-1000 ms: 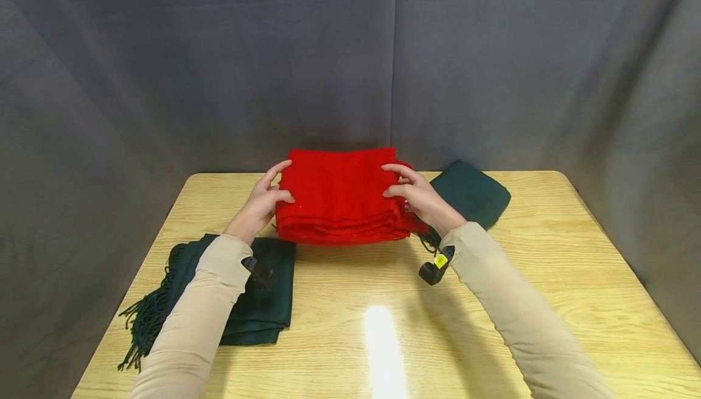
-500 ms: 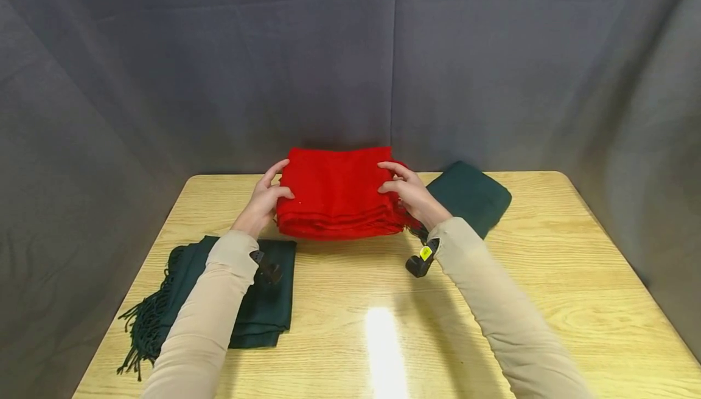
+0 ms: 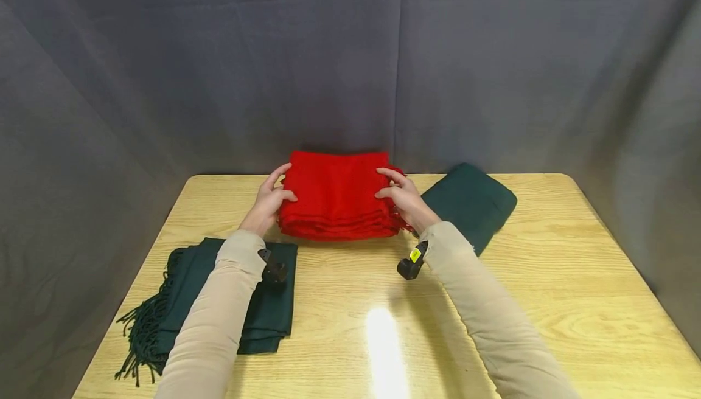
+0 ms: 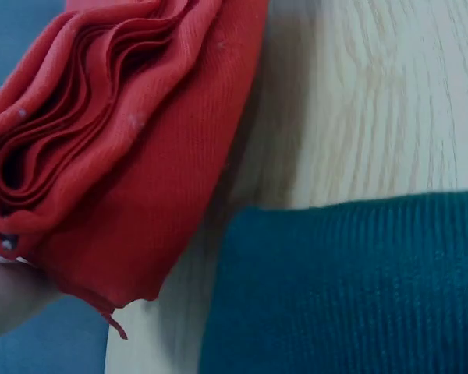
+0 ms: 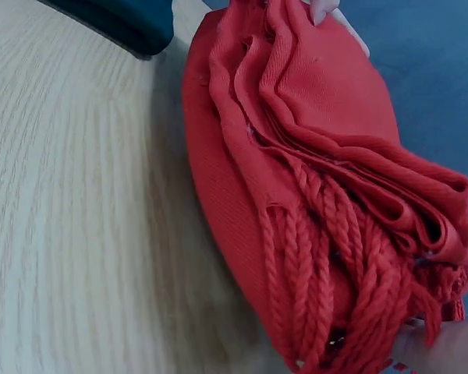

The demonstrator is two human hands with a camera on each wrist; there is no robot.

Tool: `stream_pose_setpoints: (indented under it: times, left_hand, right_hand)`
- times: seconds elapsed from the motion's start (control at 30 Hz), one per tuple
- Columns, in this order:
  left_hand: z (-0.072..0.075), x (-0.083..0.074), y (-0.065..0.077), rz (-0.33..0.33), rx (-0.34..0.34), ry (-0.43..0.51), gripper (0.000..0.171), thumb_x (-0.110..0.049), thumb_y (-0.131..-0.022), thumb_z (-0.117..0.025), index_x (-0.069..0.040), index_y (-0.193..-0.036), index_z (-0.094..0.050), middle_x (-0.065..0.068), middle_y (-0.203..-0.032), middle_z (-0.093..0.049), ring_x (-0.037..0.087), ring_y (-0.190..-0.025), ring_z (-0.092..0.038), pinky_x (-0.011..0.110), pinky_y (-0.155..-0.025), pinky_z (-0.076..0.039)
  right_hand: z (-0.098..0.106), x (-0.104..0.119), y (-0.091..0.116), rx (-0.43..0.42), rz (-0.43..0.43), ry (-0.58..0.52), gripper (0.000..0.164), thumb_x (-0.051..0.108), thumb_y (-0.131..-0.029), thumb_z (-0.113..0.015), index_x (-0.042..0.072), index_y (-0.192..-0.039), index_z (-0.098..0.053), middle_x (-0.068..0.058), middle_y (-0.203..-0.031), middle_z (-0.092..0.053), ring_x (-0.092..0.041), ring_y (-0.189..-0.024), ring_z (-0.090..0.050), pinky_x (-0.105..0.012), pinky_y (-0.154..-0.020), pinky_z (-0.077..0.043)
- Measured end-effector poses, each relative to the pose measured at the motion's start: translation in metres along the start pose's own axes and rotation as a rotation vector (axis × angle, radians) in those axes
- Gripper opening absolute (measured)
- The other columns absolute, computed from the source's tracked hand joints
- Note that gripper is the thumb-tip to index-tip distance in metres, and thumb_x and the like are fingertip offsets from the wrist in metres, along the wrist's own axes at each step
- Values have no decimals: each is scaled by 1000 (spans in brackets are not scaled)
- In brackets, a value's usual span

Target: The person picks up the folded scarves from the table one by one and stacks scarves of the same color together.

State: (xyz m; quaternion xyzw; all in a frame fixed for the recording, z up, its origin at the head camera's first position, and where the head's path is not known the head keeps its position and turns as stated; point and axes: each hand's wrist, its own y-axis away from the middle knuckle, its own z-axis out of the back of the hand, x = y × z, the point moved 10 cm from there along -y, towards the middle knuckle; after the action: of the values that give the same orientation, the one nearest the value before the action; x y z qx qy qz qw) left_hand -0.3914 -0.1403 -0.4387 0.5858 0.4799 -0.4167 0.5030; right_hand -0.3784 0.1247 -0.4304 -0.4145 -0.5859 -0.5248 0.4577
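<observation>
A red scarf [image 3: 336,186], folded into a thick rectangle, is held at the table's far side. My left hand [image 3: 267,203] grips its left end, thumb on top near the front and the other fingers spread along the side. At the opposite end my right hand [image 3: 406,202] holds it the same way. Layered folds of the red scarf [image 4: 164,171] show in the left wrist view. Twisted red fringe [image 5: 327,273] hangs at the right end, beside the right hand's fingers. Parts of both hands are hidden behind the cloth.
Left of centre on the wooden table [image 3: 328,338] lies a folded dark green scarf [image 3: 268,320], its fringe pointing left, under my left forearm. Another folded dark green scarf [image 3: 471,201] lies at the back right, behind my right wrist. A grey curtain [image 3: 350,52] encloses the table.
My right hand has shifted left with its end of the red scarf, and my left hand slightly right. More of the right green scarf shows. Both hands keep their hold.
</observation>
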Motion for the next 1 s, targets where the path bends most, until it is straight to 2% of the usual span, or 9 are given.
stream_pose_setpoints:
  times: [0.2, 0.27, 0.4, 0.5, 0.63, 0.73, 0.83, 0.9, 1.0]
  left_hand:
    - [0, 11, 1, 9, -19, -8, 75, 17, -72, -49, -21, -136, -42, 8, -113, -47, 22, -96, -46, 28, -68, -48]
    - [0, 15, 1, 13, -28, -13, 75, 17, -71, -49, -20, -136, -42, 11, -114, -48, 23, -96, -46, 29, -69, -47]
    - [0, 24, 1, 19, -34, -44, 78, 19, -70, -50, -20, -137, -40, 14, -123, -46, 25, -102, -46, 30, -73, -46]
    - [0, 27, 1, 9, -35, -60, 80, 20, -69, -49, -17, -139, -38, 16, -130, -43, 26, -108, -45, 32, -78, -45]
    - [0, 27, 1, -10, -31, -81, 79, 21, -69, -46, -12, -140, -35, 18, -133, -39, 28, -114, -41, 32, -83, -43]
    - [2, 27, 0, -17, -26, -142, 79, 20, -69, -45, -10, -142, -32, 19, -135, -38, 30, -116, -40, 28, -77, -44]
    - [4, 23, -1, -35, -24, -201, 79, 19, -69, -43, -8, -142, -31, 21, -135, -38, 31, -117, -40, 22, -65, -42]
    - [6, 20, 0, -50, -30, -219, 76, 18, -70, -42, -6, -141, -32, 22, -135, -38, 32, -116, -40, 20, -59, -41]
    - [9, 14, 2, -73, -43, -229, 70, 15, -73, -39, -3, -139, -34, 24, -134, -39, 32, -115, -40, 20, -57, -40]
  right_hand:
    - [2, -13, 1, -12, -2, 17, 62, -7, -79, -53, 19, -134, -45, -9, -136, -26, -16, -86, -30, -21, -48, -31]
    - [3, -18, 0, -17, -11, 21, 62, -7, -79, -53, 19, -135, -45, -9, -135, -27, -16, -77, -29, -21, -46, -28]
    - [6, -28, -2, -12, -19, 40, 64, -9, -79, -51, 19, -136, -44, -11, -140, -24, -15, -66, -24, -21, -45, -25]
    - [9, -34, -4, -2, -23, 54, 66, -10, -79, -48, 19, -138, -42, -11, -143, -22, -11, -74, -28, -21, -47, -25]
    - [15, -41, -5, -8, -40, 60, 67, -10, -79, -48, 20, -138, -41, -12, -142, -25, -13, -68, -28, -22, -47, -26]
    - [21, -41, -4, -20, -36, 95, 67, -9, -79, -50, 20, -138, -41, -11, -142, -28, -13, -61, -27, -22, -47, -28]
    - [25, -37, -4, -20, -18, 148, 65, -8, -80, -50, 17, -139, -39, -10, -142, -30, -13, -68, -34, -23, -51, -32]
    - [27, -34, -4, -23, -14, 172, 64, -8, -80, -50, 15, -139, -40, -11, -140, -32, -18, -64, -35, -26, -51, -33]
    - [30, -28, -2, -53, -11, 173, 59, -6, -81, -50, 12, -137, -42, -13, -137, -35, -17, -63, -39, -28, -55, -38]
